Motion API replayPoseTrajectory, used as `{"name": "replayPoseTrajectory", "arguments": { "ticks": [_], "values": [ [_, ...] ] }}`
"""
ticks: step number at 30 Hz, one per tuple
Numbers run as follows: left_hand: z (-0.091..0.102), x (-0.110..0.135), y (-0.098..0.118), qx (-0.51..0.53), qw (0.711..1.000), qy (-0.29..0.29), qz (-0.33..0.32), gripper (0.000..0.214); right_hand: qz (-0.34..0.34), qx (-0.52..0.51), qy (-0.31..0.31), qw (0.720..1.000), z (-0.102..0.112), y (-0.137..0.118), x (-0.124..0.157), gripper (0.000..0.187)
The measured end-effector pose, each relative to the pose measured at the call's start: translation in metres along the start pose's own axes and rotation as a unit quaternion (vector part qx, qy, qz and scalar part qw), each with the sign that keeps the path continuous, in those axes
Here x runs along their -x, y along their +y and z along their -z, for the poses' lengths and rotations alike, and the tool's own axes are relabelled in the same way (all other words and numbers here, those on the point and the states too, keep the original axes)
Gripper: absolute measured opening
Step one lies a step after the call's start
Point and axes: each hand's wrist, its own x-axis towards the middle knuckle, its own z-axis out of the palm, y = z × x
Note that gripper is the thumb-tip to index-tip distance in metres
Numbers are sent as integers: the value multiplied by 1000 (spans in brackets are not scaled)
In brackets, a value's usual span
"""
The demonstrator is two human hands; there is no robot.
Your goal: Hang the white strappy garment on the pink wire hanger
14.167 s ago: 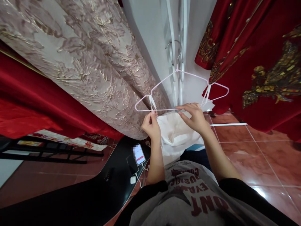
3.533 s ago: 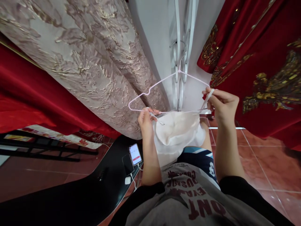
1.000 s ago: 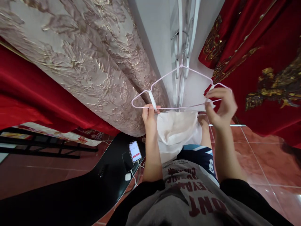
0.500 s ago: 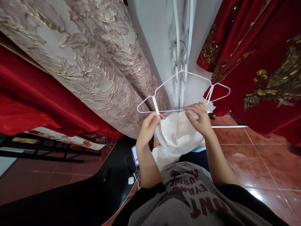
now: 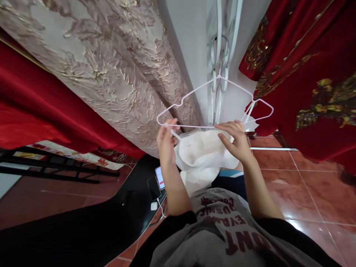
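Observation:
A thin pink wire hanger (image 5: pixel 194 91) hangs by its hook from a white metal grille (image 5: pixel 219 44). A white garment (image 5: pixel 204 155) hangs below its bottom bar. My left hand (image 5: pixel 166 142) pinches the garment's left strap just under the hanger's left end. My right hand (image 5: pixel 235 142) holds the garment's top edge against the bottom bar, fingers curled. The right strap (image 5: pixel 248 111) is looped over the hanger's right arm.
A beige embroidered dress (image 5: pixel 105 70) hangs at left over red cloth (image 5: pixel 33 115). Red gold-embroidered garments (image 5: pixel 308 85) hang at right. A black seat (image 5: pixel 83 230) below holds a phone (image 5: pixel 160 178) on a charger cable. The floor is red tile (image 5: pixel 306 193).
My left hand has moved left along the hanger, and the left strap has come off the hanger's left arm. My right hand stays at the bottom bar.

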Motion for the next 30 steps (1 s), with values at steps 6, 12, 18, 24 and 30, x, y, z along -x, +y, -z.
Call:
{"name": "replayPoseTrajectory", "arguments": {
  "ticks": [6, 12, 18, 24, 30],
  "values": [
    [-31, 17, -7, 75, 994, -81, 14, 36, -36, -57, 190, 979, -6, 2, 6, 30],
    [-37, 12, -15, 85, 994, -74, -6, 43, -254, -223, 200, 920, 36, 30, -8, 24],
    [-36, 9, -19, 43, 997, -66, -8, 45, -163, -234, 197, 938, 54, 24, -45, 17],
    [-32, 8, -18, 21, 997, -74, 1, 46, -100, -200, 466, 856, 55, 69, -36, 30],
    [-40, 11, -20, 54, 995, -83, 11, 42, -65, -93, 436, 893, 52, 53, -3, 20]
  ]
}}
